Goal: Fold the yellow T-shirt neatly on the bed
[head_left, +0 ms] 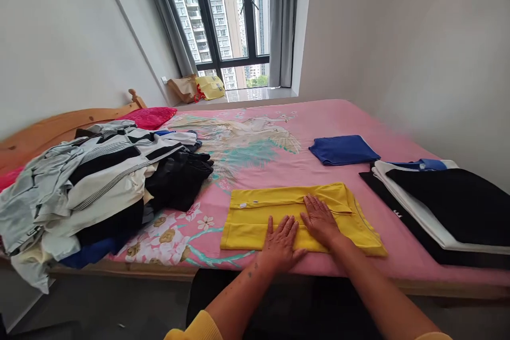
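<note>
A yellow garment [255,231], folded into a long flat rectangle, lies near the front edge of the bed. Two small white labels show on its left part, and a loose flap runs along its middle. My left hand [281,244] rests flat on its lower middle, fingers spread. Just to the right, my right hand [321,220] presses palm down on the cloth with its fingers stretched out. Neither hand grips anything. The cloth under both palms is hidden.
A heap of loose clothes [107,180] covers the bed's left side. On the right are a folded blue garment [345,150] and a stack of folded black and white clothes [450,207]. The pink bedsheet [319,114] reaches the right wall. Bags [209,87] stand by the window.
</note>
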Demonstrator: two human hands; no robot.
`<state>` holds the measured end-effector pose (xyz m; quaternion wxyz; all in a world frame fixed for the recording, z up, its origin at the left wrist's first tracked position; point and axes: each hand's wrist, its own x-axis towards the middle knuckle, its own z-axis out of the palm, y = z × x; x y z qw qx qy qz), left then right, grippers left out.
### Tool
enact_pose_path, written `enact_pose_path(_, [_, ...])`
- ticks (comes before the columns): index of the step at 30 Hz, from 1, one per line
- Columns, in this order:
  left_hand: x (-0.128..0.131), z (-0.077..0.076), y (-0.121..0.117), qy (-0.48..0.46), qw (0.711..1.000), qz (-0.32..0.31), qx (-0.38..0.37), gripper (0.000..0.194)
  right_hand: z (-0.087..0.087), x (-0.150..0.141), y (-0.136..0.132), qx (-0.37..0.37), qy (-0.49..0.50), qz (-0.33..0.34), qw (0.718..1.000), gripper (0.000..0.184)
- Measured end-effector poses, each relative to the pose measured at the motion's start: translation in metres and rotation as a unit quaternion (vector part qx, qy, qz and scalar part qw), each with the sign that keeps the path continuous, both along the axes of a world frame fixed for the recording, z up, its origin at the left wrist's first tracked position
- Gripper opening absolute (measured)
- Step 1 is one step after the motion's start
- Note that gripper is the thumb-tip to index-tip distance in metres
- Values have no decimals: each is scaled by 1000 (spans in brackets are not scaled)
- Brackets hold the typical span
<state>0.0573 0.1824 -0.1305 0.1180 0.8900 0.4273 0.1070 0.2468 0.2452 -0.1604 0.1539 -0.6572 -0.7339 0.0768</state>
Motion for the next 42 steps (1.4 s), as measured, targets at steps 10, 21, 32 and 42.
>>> enact_pose_path(10, [-166,0,10,102,943,317,-24,59,-4,-12,-6,10,-89,-57,994,58])
enact_pose_path(21, [-213,1,-3,107,960,254,-58,57,41,-187,-17,31,45,172,984,51])
enact_pose_path(32, [-206,-14,17,110,952,286,-8,59,-12,-221,3,41,174,152,972,49])
enact_pose_path(42, [-163,-27,54,99,930,354,-14,53,-9,-226,-2,90,131,129,979,48])
